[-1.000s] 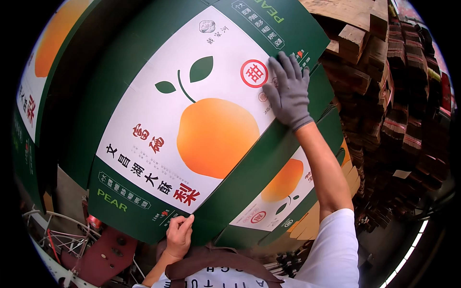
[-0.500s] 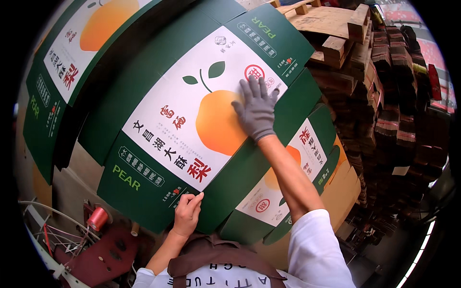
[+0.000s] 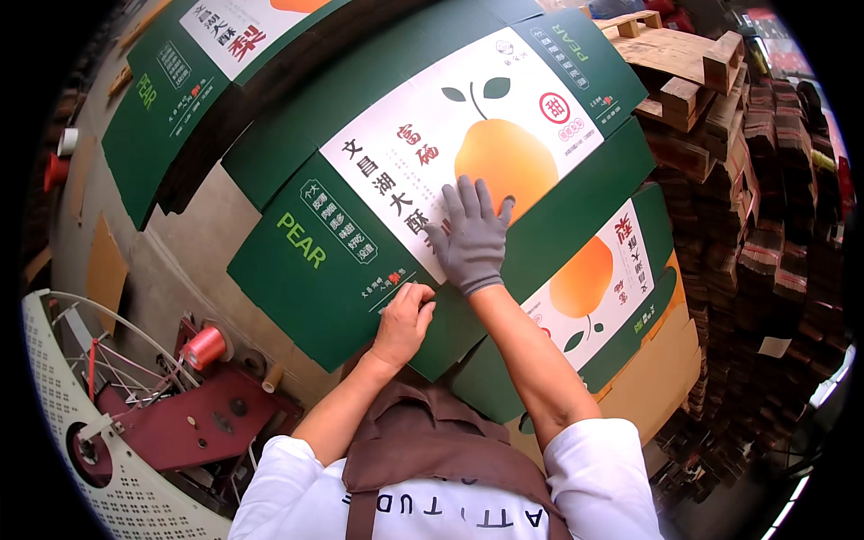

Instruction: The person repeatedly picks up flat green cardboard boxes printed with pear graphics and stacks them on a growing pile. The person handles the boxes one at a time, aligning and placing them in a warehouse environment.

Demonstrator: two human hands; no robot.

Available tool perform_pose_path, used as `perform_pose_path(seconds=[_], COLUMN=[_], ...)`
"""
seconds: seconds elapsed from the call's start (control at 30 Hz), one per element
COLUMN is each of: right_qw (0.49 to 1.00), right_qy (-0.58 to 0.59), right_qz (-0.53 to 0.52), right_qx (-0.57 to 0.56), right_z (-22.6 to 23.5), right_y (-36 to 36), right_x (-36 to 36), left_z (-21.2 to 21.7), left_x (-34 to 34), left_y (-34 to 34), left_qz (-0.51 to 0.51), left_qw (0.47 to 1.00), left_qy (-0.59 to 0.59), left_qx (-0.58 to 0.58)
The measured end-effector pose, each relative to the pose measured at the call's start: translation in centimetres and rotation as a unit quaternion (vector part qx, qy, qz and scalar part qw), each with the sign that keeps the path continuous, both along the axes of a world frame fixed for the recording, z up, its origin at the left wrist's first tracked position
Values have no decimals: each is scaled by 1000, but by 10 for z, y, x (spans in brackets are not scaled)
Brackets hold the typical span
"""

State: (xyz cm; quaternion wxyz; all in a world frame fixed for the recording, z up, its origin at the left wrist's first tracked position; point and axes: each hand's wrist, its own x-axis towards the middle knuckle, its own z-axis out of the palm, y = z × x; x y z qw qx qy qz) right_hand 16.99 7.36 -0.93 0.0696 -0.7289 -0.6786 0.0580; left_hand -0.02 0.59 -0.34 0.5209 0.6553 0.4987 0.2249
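A large flat green cardboard box blank [image 3: 562, 193] lies in front of me, with a white panel showing an orange pear and dark printing. My right hand [image 3: 474, 236], in a grey glove, rests flat on this panel below the pear, fingers spread. At the blank's near edge, my bare left hand [image 3: 403, 326] has its fingers bent and pressed together on the cardboard; its thumb is partly hidden. Toward my right, a side panel with a second pear print [image 3: 580, 279] folds along the same blank.
Another stack of green printed blanks [image 3: 193, 99] stands at the far left. A maroon machine [image 3: 193, 418] with a red spool [image 3: 205, 348] and a perforated pale guard [image 3: 108, 490] sits at the near left. Wooden pallets [image 3: 670, 54] and piled cardboard bundles [image 3: 765, 243] fill the right.
My gloved right hand has slid across the panel toward me, from near the red round mark to below the pear. My left hand stays at the near edge. The whole view has shifted.
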Motion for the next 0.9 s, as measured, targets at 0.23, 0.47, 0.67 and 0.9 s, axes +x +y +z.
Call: perform_pose_path(seconds=[0.23,0.47,0.67,0.9], right_qw=[999,999,999,998], right_qy=[7,25,-1,20], right_qz=[-3,-38,-35,-58], right_qx=[54,0,-4,-30], right_z=[4,-7,3,9], right_y=[2,-28,-31,-27], right_x=[-4,-42,-43,-47], left_z=[-6,45,92,77], left_x=[2,-74,-266,-283], left_y=[-2,97,287,280], left_qz=[7,-107,35,-58], left_qw=[997,937,810,803], left_qy=[-24,167,489,466], left_qx=[78,288,322,366])
